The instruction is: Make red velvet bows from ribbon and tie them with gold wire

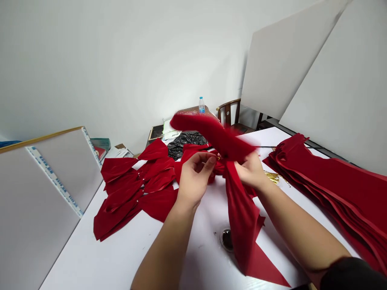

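The left hand (195, 177) pinches a golden tie (219, 158) between thumb and forefinger, at the gathered middle of the red cloth (240, 205). The cloth rises above this place, hangs below it, and hides the fingers of the right hand (251, 171), whose grip I cannot tell.

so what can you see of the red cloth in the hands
The red cloth looks soft and velvety. It is gathered between the hands: the left hand pinches a small gold-coloured piece there, and the partly hidden right hand touches the cloth. A motion-blurred part spreads above; folded, pointed lengths hang below.
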`<state>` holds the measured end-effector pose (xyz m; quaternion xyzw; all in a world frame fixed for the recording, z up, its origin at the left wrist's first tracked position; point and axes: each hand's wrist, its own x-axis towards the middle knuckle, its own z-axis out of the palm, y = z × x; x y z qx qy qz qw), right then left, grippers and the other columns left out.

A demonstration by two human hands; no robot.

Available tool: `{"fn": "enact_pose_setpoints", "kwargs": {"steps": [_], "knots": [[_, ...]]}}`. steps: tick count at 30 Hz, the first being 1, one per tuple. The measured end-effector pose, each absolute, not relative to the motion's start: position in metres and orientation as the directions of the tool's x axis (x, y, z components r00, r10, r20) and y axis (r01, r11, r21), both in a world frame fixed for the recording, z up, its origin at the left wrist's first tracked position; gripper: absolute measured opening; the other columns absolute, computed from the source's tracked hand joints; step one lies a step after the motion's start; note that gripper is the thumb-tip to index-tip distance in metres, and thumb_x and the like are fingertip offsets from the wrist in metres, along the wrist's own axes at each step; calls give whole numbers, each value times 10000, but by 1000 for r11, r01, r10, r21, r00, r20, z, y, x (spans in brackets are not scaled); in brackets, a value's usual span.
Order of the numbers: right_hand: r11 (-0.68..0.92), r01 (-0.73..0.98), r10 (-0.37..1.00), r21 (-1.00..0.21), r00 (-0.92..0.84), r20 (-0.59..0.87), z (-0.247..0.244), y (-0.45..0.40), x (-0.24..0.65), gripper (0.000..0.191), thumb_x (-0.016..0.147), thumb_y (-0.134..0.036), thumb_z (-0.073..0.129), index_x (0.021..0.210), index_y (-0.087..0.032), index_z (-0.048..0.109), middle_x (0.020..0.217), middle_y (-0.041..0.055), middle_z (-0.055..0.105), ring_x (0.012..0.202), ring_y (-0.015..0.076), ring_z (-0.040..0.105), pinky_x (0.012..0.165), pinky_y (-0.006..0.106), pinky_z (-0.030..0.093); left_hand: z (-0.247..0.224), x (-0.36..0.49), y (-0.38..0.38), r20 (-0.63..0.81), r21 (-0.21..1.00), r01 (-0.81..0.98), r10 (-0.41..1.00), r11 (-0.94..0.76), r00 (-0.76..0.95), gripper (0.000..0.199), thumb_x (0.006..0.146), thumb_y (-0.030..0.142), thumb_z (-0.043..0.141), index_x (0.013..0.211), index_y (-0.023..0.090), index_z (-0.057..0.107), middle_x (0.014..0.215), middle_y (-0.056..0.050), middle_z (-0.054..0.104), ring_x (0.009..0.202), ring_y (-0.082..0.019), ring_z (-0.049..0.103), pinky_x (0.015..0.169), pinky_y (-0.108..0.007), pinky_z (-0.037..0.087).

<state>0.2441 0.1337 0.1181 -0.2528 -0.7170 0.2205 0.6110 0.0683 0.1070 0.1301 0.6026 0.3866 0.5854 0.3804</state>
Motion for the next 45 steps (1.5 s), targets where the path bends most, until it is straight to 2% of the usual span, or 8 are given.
{"fn": "enact_pose_setpoints", "kwargs": {"steps": [3,6,14,23,30,39,42,45], "knots": [[553,-72,828,-830,-67,557,125,125,238,305,876,-464,789,936,-181,690,912,64,729,815,185,689,737,284,580,136,61,106,688,699,286,726,-655,-19,184,982,332,681,1081,188,740,1003,-72,736,791,-144,684,587,-217,520],[447,-156,880,-881,-98,464,134,118,233,421,757,-532,877,824,-172,669,840,57,721,777,178,680,722,266,577,139,56,106,866,421,433,495,-797,68,132,975,178,674,1081,211,746,1019,-51,741,883,-141,697,630,-204,533],[348,-242,885,-906,-233,403,142,109,228,424,731,-471,903,736,-164,612,696,9,633,637,106,572,644,206,533,139,50,108,924,197,436,315,-878,216,171,950,80,675,1043,204,746,987,-45,766,902,-147,726,794,-257,589],[316,-226,881,-921,-289,373,144,109,227,465,736,-522,886,738,-170,582,688,-6,598,636,111,577,635,217,540,145,39,110,903,-30,526,203,-850,379,110,965,141,668,1020,195,748,935,-58,793,825,-170,717,756,-291,572],[282,-246,864,-927,-354,357,140,112,228,390,760,-424,894,759,-161,606,715,-26,601,643,78,559,666,182,520,148,36,111,897,-51,499,180,-865,403,71,927,135,722,985,173,733,903,-69,786,802,-176,699,747,-301,569],[341,-197,853,-919,-345,391,138,113,228,438,792,-526,848,784,-159,608,713,1,616,652,110,570,638,212,510,146,37,113,889,-77,539,187,-839,419,44,935,155,691,940,187,721,873,-61,781,777,-178,694,722,-300,546],[382,-178,851,-907,-315,421,135,113,227,399,815,-500,836,818,-154,636,764,20,662,683,116,598,651,211,516,143,43,112,903,0,547,235,-837,360,62,920,153,685,873,193,694,820,-48,762,756,-177,671,723,-308,538],[447,-123,847,-886,-262,463,128,114,227,337,886,-471,769,926,-150,678,911,63,722,757,140,645,684,237,534,139,52,109,884,224,533,400,-816,242,78,896,173,679,822,198,675,800,-30,744,756,-170,661,721,-302,540]]}}
